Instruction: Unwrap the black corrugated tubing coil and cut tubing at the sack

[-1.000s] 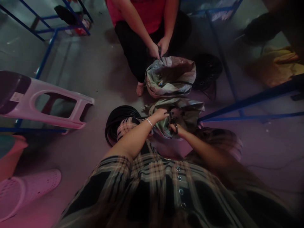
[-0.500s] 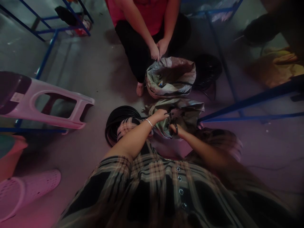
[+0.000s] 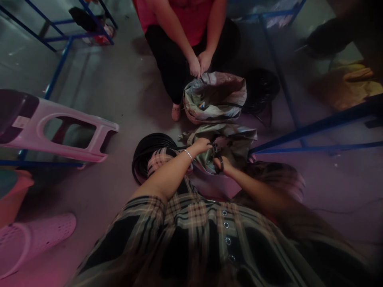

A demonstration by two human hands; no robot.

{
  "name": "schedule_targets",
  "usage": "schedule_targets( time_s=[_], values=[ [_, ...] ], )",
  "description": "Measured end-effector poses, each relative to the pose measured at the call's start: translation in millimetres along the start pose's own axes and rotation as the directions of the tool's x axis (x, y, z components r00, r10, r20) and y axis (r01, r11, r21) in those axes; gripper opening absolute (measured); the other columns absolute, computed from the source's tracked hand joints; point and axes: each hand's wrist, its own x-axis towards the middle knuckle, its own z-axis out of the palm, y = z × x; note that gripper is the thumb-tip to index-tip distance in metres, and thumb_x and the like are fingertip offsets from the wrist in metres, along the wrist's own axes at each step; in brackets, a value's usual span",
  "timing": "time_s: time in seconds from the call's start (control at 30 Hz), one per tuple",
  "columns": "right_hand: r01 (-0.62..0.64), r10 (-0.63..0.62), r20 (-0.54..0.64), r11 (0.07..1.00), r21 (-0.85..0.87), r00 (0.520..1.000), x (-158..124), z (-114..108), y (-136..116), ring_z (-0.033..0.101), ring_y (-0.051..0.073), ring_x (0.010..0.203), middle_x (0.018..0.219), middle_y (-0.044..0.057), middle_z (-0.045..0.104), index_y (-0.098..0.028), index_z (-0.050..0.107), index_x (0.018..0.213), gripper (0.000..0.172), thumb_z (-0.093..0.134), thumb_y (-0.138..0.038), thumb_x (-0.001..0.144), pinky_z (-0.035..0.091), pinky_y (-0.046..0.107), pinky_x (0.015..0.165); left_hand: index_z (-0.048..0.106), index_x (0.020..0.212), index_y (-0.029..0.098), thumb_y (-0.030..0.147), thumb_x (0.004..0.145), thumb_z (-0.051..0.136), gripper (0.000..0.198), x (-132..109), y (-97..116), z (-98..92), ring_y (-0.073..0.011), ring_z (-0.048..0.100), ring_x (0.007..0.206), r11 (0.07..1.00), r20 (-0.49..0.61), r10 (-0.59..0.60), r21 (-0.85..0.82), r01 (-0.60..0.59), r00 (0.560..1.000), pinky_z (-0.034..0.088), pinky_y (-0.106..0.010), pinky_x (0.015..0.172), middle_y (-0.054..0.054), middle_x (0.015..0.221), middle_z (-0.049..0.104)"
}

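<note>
L hand (image 3: 202,145), silver bangle (image 3: 188,154) on wrist, is mostly closed, fingers at top of a small black looped item (image 3: 219,163); can't tell if it's gripping. R hand (image 3: 225,165) is half closed, fingers curled round the loop, w/ thumb side up. Item's exact kind is unclear: too small & dark. It sits b/w both hands, just above a crumpled grey-green woven sack (image 3: 230,139) lying on concrete floor (image 3: 104,79), touching both hands.

Big coil of black cable (image 3: 149,153) lies on floor just L of L forearm, partly behind plaid shirt (image 3: 194,235) sleeve.

Opposite, a co-worker (image 3: 179,32) in pink top & black trousers crouches, own hands (image 3: 199,63) together at rim of an open grey-green sack (image 3: 215,97), upright-ish on floor, w/ a thin black cable (image 3: 230,105) across its mouth. Second black coil (image 3: 261,89) sits just R of that sack, touching it.

Around: pink plastic stool (image 3: 56,125) on its side at L, pink perforated clog (image 3: 32,243) & orange basin (image 3: 12,195) below it, blue metal rack frame (image 3: 314,127) at R.
</note>
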Motion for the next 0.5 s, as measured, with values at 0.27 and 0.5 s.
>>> schedule_targets(
  time_s=[0.27, 0.5],
  values=[
    [-0.01, 0.01, 0.0, 0.998, 0.068, 1.0, -1.8, -0.3, -3.2, 0.044, 0.014, 0.054, 0.052, 0.001, 0.051, -0.021, 0.051, 0.055, 0.027, 0.052, -0.038, 0.075, 0.032, 0.028, 0.053, 0.078, 0.118, 0.013, 0.034, 0.101, 0.056, 0.034, 1.3, -3.6, 0.6, -0.0203, 0.069, 0.106, 1.0, -0.018, -0.021, -0.001, 0.02, 1.0, 0.049, -0.025, 0.09, -0.011, 0.116, 0.077],
    [-0.106, 0.106, -0.136, 0.994, 0.005, 0.985, 12.4, -4.0, 2.3, 0.055, 0.018, 0.06, 0.06, 0.005, 0.063, -0.019, 0.064, 0.067, 0.022, 0.052, -0.034, 0.078, 0.037, 0.028, 0.055, 0.078, 0.119, 0.013, 0.032, 0.1, 0.059, 0.033, -4.9, 9.2, 3.2, -0.0225, 0.071, 0.109, 0.999, 0.001, 0.0, -0.043, 0.0, 1.0, 0.051, -0.026, 0.091, -0.013, 0.119, 0.077]
  ],
)
